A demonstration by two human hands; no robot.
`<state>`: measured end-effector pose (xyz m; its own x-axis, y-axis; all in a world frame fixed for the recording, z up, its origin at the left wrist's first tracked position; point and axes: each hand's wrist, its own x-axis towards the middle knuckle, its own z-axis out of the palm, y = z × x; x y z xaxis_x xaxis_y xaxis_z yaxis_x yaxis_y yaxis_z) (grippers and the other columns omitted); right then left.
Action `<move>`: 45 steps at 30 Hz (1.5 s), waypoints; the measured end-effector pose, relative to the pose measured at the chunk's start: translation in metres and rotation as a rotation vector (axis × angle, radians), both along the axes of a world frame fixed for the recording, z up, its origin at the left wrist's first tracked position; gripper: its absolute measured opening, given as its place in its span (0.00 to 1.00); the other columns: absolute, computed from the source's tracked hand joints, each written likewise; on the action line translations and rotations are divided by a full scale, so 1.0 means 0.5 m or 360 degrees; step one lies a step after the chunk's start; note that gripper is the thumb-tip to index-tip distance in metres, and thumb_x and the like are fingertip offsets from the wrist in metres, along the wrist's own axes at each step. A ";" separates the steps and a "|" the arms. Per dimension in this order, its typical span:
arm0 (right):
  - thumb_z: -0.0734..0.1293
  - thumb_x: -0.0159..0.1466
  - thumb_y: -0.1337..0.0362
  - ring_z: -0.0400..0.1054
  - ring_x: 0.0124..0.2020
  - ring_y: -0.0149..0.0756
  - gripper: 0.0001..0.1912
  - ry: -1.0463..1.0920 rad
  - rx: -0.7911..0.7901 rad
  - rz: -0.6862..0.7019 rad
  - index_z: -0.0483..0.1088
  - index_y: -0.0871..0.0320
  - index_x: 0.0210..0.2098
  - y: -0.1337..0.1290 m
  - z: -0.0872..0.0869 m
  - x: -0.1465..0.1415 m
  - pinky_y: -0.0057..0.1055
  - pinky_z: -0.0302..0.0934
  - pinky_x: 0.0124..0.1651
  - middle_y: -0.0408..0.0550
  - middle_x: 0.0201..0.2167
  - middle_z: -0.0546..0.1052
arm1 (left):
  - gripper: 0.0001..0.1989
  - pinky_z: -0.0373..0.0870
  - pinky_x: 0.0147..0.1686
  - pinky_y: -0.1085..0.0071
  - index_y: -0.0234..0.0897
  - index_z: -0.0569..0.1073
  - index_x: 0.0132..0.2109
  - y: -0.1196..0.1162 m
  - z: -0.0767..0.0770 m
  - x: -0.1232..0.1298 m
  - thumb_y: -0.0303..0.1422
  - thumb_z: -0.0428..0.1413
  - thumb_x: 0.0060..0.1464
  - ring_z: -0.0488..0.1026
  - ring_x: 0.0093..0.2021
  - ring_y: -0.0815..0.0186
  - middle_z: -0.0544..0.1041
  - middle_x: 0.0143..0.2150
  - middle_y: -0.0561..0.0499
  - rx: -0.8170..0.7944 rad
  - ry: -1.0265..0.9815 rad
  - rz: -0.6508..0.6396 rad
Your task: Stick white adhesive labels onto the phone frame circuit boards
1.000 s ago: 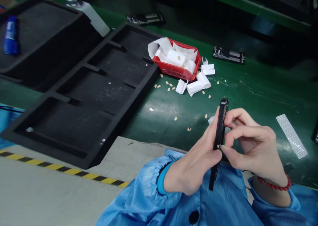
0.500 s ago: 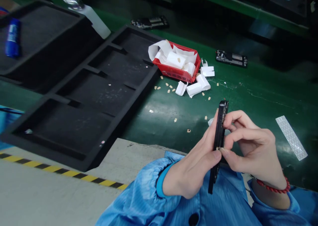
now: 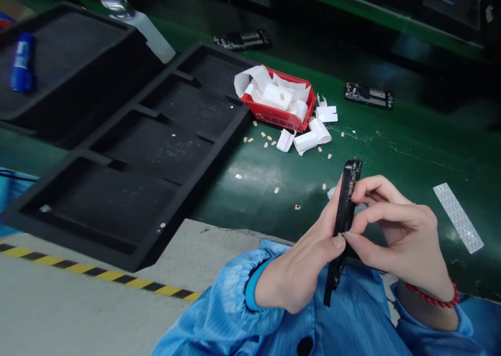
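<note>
My left hand (image 3: 303,275) holds an opened black phone body (image 3: 345,202), turned edge-on and nearly upright above the table's near edge. The left thumb presses on its near side, with the fingers behind it. My right hand (image 3: 409,233) is at the phone's component side. Its thumb and index finger meet close to the left thumb, and another fingertip touches higher up. Whatever they pinch is too small or hidden to name. A pale scrap (image 3: 331,192) shows partly behind the phone.
A red bin (image 3: 274,118) of white paper pieces stands beyond my hands, with small tan bits around it. Two opened phone bodies (image 3: 368,95) lie farther back. A black compartment tray (image 3: 78,242) is on the left, a strip of labels (image 3: 457,217) on the right, a blue marker (image 3: 22,63) far left.
The phone tilts slightly more, its lower end shifting a little left. Both hands keep nearly the same hold, and the view has shifted slightly.
</note>
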<state>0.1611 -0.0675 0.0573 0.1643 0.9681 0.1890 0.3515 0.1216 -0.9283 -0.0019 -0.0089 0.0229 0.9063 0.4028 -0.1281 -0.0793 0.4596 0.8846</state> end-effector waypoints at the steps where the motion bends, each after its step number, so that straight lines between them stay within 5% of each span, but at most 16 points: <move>1: 0.74 0.57 0.73 0.70 0.44 0.33 0.06 -0.0042 -0.0004 -0.0023 0.75 0.57 0.29 -0.002 -0.001 0.002 0.31 0.69 0.46 0.48 0.42 0.70 | 0.31 0.38 0.75 0.57 0.53 0.45 0.76 0.000 0.002 0.004 0.40 0.43 0.70 0.41 0.77 0.51 0.47 0.77 0.59 -0.0039 -0.0019 0.0055; 5: 0.73 0.60 0.73 0.69 0.47 0.33 0.10 -0.0146 -0.0005 -0.0172 0.76 0.54 0.38 -0.022 -0.008 0.006 0.30 0.67 0.47 0.48 0.45 0.72 | 0.32 0.45 0.73 0.58 0.50 0.54 0.74 -0.005 0.009 0.015 0.41 0.50 0.66 0.53 0.74 0.51 0.59 0.73 0.55 -0.0237 -0.0049 0.0317; 9: 0.71 0.60 0.76 0.68 0.52 0.33 0.14 -0.0149 0.0193 -0.0253 0.76 0.53 0.42 -0.049 -0.011 -0.017 0.32 0.64 0.56 0.47 0.50 0.70 | 0.34 0.51 0.70 0.57 0.51 0.52 0.75 -0.012 0.005 0.012 0.44 0.50 0.66 0.62 0.68 0.50 0.64 0.70 0.51 -0.0305 0.0104 0.0294; 16: 0.70 0.60 0.78 0.68 0.52 0.34 0.15 -0.0147 0.0240 -0.0216 0.76 0.53 0.41 -0.044 -0.017 -0.054 0.33 0.66 0.55 0.47 0.51 0.70 | 0.33 0.41 0.74 0.59 0.46 0.53 0.75 0.000 -0.009 0.011 0.46 0.48 0.67 0.50 0.74 0.53 0.59 0.74 0.52 -0.0093 -0.0033 0.0270; 23: 0.70 0.61 0.76 0.70 0.47 0.36 0.12 -0.0122 0.0223 -0.0290 0.77 0.55 0.40 -0.037 -0.029 -0.048 0.35 0.68 0.50 0.51 0.50 0.71 | 0.33 0.49 0.72 0.59 0.47 0.54 0.75 -0.007 0.008 0.010 0.44 0.50 0.66 0.57 0.72 0.51 0.65 0.70 0.51 -0.0222 -0.0038 0.0308; 32: 0.68 0.64 0.74 0.67 0.50 0.35 0.08 0.0125 0.0066 -0.0283 0.75 0.55 0.39 -0.034 -0.032 -0.072 0.33 0.67 0.52 0.52 0.50 0.68 | 0.31 0.42 0.74 0.59 0.48 0.58 0.73 -0.001 0.009 0.002 0.45 0.50 0.66 0.46 0.76 0.51 0.57 0.74 0.53 -0.0101 -0.0063 0.0241; 41: 0.63 0.70 0.72 0.67 0.46 0.24 0.13 0.0136 0.0017 -0.0259 0.76 0.51 0.46 -0.042 -0.015 -0.076 0.21 0.67 0.51 0.46 0.54 0.68 | 0.38 0.53 0.71 0.52 0.37 0.67 0.66 0.012 -0.018 -0.003 0.46 0.52 0.50 0.57 0.71 0.44 0.72 0.63 0.46 -0.0754 -0.0147 0.0211; 45: 0.65 0.68 0.72 0.67 0.53 0.26 0.13 0.0037 0.0077 -0.0277 0.75 0.50 0.47 -0.043 -0.029 -0.081 0.23 0.64 0.57 0.45 0.56 0.67 | 0.37 0.48 0.73 0.52 0.37 0.65 0.68 0.016 -0.025 0.003 0.42 0.49 0.51 0.53 0.73 0.46 0.68 0.67 0.49 -0.0581 -0.0284 0.0102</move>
<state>0.1207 -0.0887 0.0427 0.3335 0.9146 0.2287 0.3498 0.1052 -0.9309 -0.0006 -0.0010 0.0103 0.9017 0.4163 -0.1164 -0.2552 0.7300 0.6340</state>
